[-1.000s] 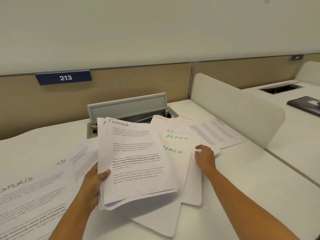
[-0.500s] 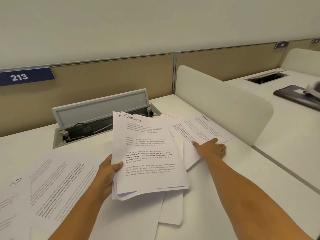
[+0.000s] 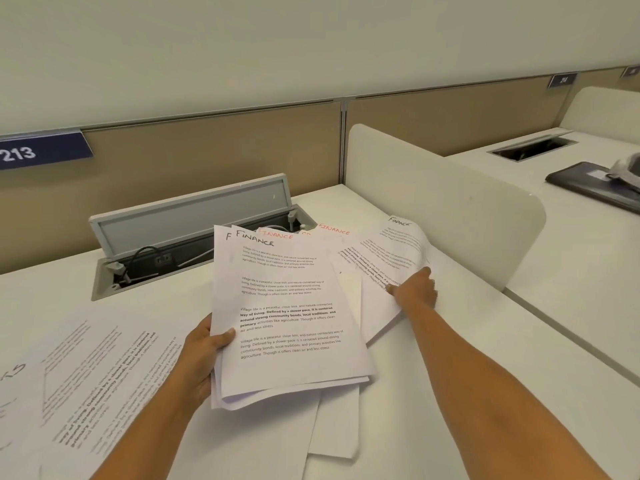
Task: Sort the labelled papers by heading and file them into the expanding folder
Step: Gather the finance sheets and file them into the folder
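One heading at a time: left hand (image 3: 201, 355) grips the Finance stack (image 3: 287, 306), right hand (image 3: 415, 289) pinches another Finance sheet (image 3: 391, 251), likely to join it

The left hand (image 3: 199, 358) grips a stack of Finance papers (image 3: 287, 313) by its left edge, thumb on the top sheet (its heading is handwritten in black). Just beyond and to its right, the right hand (image 3: 414, 291) pinches the near edge of a single Finance sheet (image 3: 388, 251), whose far side curls up off the desk (image 3: 491, 320). Loose printed sheets (image 3: 97, 368) lie left of the left hand; an open cable box (image 3: 194, 233) sits beyond it.
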The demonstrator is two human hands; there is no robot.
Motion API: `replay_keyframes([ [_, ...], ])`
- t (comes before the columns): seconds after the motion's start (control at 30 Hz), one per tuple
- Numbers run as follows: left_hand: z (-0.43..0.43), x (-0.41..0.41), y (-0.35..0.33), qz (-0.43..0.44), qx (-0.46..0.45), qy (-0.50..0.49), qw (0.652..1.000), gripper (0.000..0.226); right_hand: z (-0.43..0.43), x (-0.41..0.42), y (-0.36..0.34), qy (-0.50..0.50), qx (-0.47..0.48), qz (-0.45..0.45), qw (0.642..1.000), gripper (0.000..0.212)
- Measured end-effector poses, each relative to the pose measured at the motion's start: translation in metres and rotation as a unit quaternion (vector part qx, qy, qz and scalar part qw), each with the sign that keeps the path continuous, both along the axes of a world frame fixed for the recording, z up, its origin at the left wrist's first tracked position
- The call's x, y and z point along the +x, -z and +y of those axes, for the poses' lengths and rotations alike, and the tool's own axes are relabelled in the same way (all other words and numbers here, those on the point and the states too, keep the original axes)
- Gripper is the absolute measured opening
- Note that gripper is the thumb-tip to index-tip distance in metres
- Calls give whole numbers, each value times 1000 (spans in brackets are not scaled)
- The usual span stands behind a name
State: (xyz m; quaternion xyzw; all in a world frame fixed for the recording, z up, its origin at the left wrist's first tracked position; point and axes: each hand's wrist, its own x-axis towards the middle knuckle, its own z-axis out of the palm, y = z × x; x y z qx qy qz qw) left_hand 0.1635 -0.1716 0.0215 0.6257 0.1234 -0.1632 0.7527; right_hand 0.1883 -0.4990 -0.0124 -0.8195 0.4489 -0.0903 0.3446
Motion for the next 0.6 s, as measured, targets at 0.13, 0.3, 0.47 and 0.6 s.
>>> replay_keyframes([
  [0.13, -2, 0, 0, -1, -5, 1, 1000, 32, 4, -7, -7, 37, 27, -65, 997, 62],
  [0.3, -1, -2, -4, -6, -1, -1, 1000, 31, 11, -13, -19, 98, 64, -183, 976, 41],
  [0.47, 3, -8, -9, -14, -6, -8, 1000, 33, 22, -14, -44, 65, 1, -291, 955, 18],
  [0.6, 12, -14, -14, -16, -10, -15, 1000, 38, 32, -17, -68, -10, -107, -320, 941, 12],
])
